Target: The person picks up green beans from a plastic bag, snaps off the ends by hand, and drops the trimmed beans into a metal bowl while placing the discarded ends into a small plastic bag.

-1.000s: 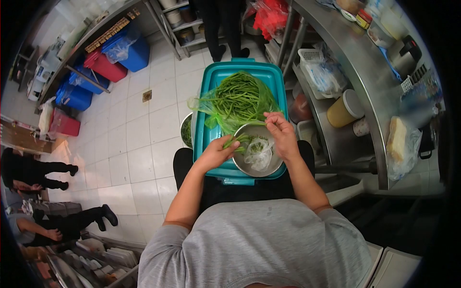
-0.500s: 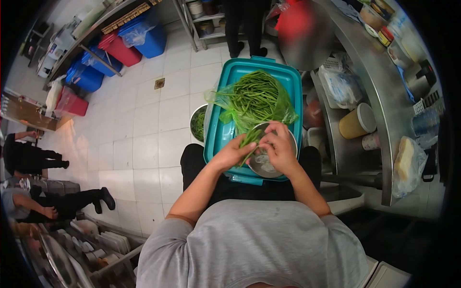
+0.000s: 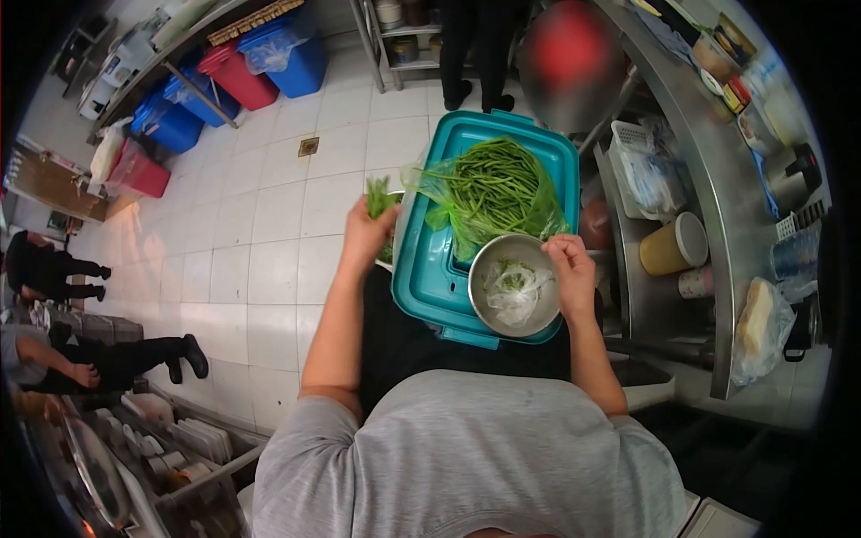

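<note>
My left hand (image 3: 366, 235) is closed around a small bunch of green beans (image 3: 378, 195). It is left of the turquoise lid (image 3: 417, 287), above a metal bowl (image 3: 395, 204) on the floor that it partly hides. My right hand (image 3: 572, 269) has its fingers pinched at the upper right rim of a steel bowl (image 3: 480, 300). Inside that bowl lie a crumpled clear plastic bag (image 3: 516, 305) and small green scraps. A heap of long green beans (image 3: 502, 184) rests in an open green plastic bag (image 3: 439, 215) on the lid, behind the steel bowl.
On the right runs a steel table (image 3: 677, 117) with a shelf holding a yellow tub (image 3: 664, 247) and a white basket (image 3: 632, 134). Blue bins (image 3: 300, 67) and a red bin (image 3: 238, 76) line the back left. One person (image 3: 484, 54) stands ahead; others are at left.
My hands have moved apart. The left one has carried the beans leftward over the floor bowl, while the right has moved to the steel bowl's rim. More of that bowl's inside now shows.
</note>
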Tool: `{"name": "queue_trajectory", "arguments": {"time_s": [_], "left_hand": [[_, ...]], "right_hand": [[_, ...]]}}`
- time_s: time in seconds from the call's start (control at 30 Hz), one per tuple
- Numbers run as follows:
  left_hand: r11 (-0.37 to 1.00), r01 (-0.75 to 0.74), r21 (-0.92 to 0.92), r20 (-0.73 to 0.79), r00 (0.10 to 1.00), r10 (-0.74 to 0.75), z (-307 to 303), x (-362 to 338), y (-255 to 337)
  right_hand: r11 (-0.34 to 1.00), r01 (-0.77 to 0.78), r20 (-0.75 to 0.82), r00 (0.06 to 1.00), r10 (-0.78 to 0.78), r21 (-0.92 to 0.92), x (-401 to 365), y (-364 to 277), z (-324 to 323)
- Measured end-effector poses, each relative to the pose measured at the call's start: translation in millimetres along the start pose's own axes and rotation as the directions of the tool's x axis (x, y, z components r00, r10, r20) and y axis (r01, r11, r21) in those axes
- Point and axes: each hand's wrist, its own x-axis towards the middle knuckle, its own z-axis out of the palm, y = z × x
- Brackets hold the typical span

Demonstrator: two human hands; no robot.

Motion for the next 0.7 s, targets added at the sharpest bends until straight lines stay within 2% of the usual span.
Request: {"name": "queue_trajectory", "arguments": {"time_s": [0.07,0.1,0.17,0.2,0.3,0.33,0.43,0.53,0.6,0.63,0.7], "left_hand": [[0.993,-0.002,0.12,-0.104,0.994,0.015,-19,41,-26],[0.992,0.003,0.123,-0.085,0.996,0.007,-25,60,-40],[0.991,0.014,0.13,-0.046,0.999,-0.008,-34,92,-63],[0.983,0.09,0.158,0.047,0.994,-0.099,-39,104,-70],[0.937,0.161,0.311,-0.184,0.977,-0.107,-38,119,-95],[0.951,0.18,0.249,-0.136,0.979,-0.15,-44,124,-101],[0.963,0.157,0.218,-0.201,0.973,-0.113,-45,127,-111],[0.957,-0.007,0.291,-0.211,0.975,0.071,-35,119,-104],[0.908,-0.195,0.372,-0.202,0.937,0.284,-19,114,-93],[0.866,-0.285,0.411,-0.189,0.902,0.387,-7,111,-86],[0.715,-0.539,0.444,-0.089,0.768,0.634,23,106,-67]], "right_hand": [[0.991,0.004,0.019,1.0,-0.001,-0.132,-7,7,0],[0.98,0.007,0.028,1.0,-0.002,-0.197,-10,10,0],[0.977,0.012,0.042,0.999,-0.003,-0.214,-15,20,0],[0.974,0.013,0.049,0.999,-0.002,-0.224,-18,22,0],[0.957,0.012,0.043,0.999,0.0,-0.29,-22,18,-2],[0.956,0.012,0.049,0.999,0.002,-0.294,-23,17,-3],[0.947,0.038,0.072,0.997,-0.016,-0.318,-24,14,-6],[0.917,0.138,0.117,0.988,-0.102,-0.375,-24,15,-6],[0.867,0.225,0.153,0.973,-0.174,-0.444,-24,18,-4],[0.845,0.241,0.167,0.969,-0.182,-0.478,-24,17,-3],[0.796,0.268,0.182,0.963,-0.2,-0.543,-25,13,2]]}}
